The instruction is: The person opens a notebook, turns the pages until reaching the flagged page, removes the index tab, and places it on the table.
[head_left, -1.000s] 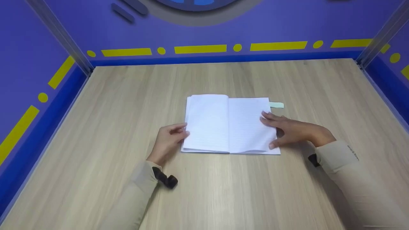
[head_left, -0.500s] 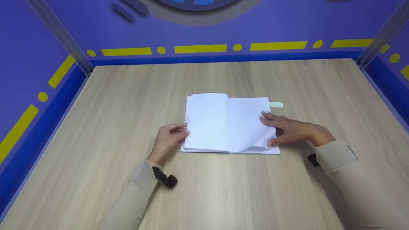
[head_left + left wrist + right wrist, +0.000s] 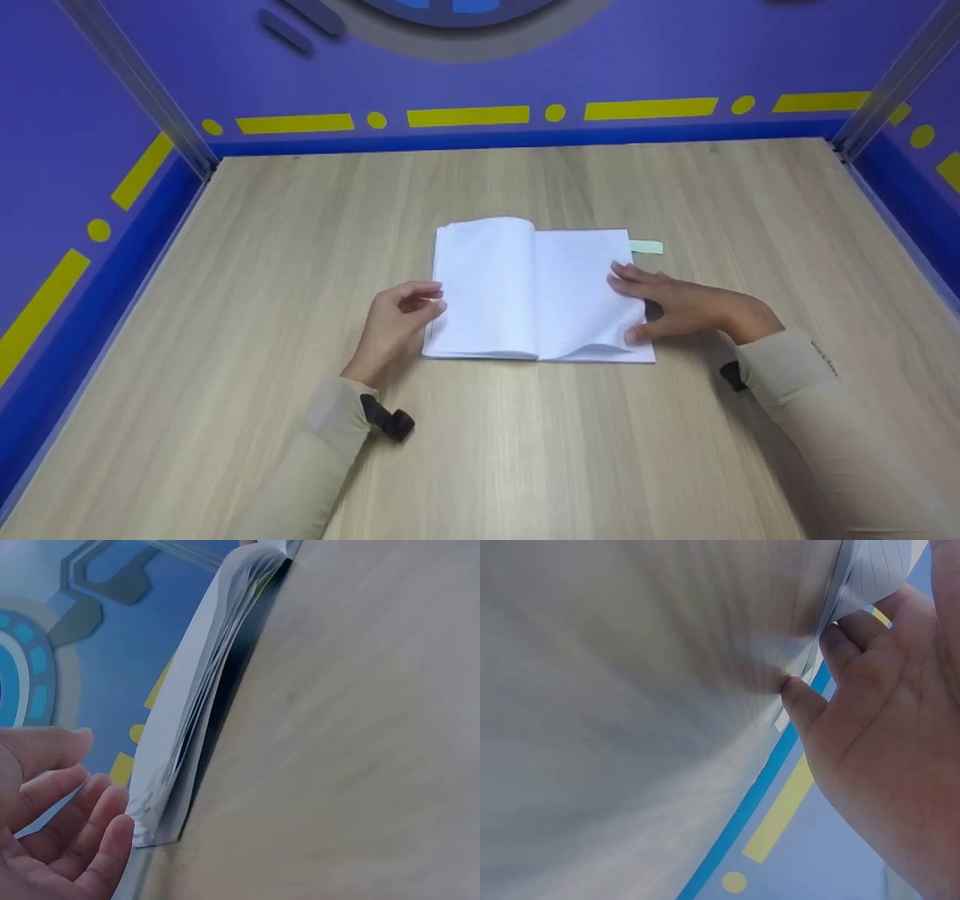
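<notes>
An open notebook [image 3: 581, 292] with lined white pages lies on the table. Its left pages [image 3: 191, 667] arch up near the spine; in the left wrist view their edges are fanned. My left hand [image 3: 397, 326] is at the notebook's left edge, fingers loosely bent, with no page visible between thumb and fingers in the left wrist view [image 3: 64, 817]. My right hand [image 3: 675, 304] rests spread on the right page, thumb near the lower corner, where the sheet [image 3: 874, 574] buckles upward. A pale green tab [image 3: 646, 247] sticks out at the upper right.
The wood-patterned table [image 3: 480, 450] extends around the notebook. Blue-purple panels [image 3: 300, 82] with yellow marks stand at the back and sides. A black wrist-worn device [image 3: 390, 420] shows at the left cuff.
My right thumb has slid slightly inward, and the lower right sheet now buckles upward. The left pages arch higher near the spine. My left fingers have shifted slightly up along the edge.
</notes>
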A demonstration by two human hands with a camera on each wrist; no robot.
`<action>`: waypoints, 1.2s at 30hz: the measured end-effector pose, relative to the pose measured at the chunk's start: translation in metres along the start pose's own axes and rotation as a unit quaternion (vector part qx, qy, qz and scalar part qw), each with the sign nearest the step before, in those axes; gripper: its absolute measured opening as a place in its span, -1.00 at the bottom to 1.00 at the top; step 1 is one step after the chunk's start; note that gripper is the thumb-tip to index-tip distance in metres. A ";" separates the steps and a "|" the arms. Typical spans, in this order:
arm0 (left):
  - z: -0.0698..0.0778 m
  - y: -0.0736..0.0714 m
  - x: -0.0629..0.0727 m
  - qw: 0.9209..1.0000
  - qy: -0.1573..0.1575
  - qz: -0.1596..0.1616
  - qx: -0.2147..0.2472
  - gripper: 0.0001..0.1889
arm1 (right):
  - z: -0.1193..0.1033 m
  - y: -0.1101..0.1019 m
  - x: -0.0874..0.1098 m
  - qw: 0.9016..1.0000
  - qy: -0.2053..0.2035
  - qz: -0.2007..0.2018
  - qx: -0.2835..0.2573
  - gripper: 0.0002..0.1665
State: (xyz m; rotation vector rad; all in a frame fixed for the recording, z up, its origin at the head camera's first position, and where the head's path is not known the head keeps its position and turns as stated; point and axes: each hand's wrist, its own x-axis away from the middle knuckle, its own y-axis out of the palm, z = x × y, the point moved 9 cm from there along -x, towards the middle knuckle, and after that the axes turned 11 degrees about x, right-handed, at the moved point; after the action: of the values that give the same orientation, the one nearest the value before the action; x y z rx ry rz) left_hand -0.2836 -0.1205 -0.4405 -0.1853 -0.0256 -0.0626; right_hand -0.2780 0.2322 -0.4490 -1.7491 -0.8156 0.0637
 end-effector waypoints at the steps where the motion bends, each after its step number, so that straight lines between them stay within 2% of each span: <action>1: 0.004 0.002 0.001 1.000 0.012 -0.007 -0.005 -0.70 | 0.000 0.000 0.000 1.000 0.000 0.000 0.000 0.14; 6: 0.026 0.021 0.007 0.994 0.086 -0.055 -0.027 -0.68 | 0.001 0.000 0.000 1.000 0.002 0.001 0.000 0.14; 10: 0.043 0.039 0.011 0.984 0.145 -0.094 -0.051 -0.67 | 0.002 0.001 0.000 1.000 0.005 -0.001 -0.001 0.14; 14: 0.059 0.057 0.016 0.968 0.204 -0.125 -0.079 -0.68 | 0.001 0.000 0.001 1.000 -0.003 0.001 -0.009 0.11; 21: 0.081 0.093 0.027 0.928 0.299 -0.171 -0.141 -0.69 | 0.001 0.001 0.001 1.000 -0.009 0.002 -0.009 0.11; 27: 0.091 0.125 0.035 0.900 0.332 -0.192 -0.206 -0.67 | 0.001 0.000 0.001 1.000 0.004 0.000 -0.010 0.11; 33: 0.091 0.157 0.042 0.875 0.335 -0.239 -0.256 -0.66 | 0.000 0.000 0.000 1.000 0.011 -0.003 -0.005 0.13; 36: 0.092 0.169 0.044 0.864 0.337 -0.248 -0.280 -0.66 | 0.000 0.000 0.000 1.000 0.011 -0.004 -0.001 0.13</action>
State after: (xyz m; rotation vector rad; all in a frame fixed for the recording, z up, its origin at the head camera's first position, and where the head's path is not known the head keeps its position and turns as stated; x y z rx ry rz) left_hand -0.2309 0.0596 -0.3801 -0.7308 0.6578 -0.6555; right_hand -0.2780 0.2319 -0.4489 -1.7456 -0.8055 0.0383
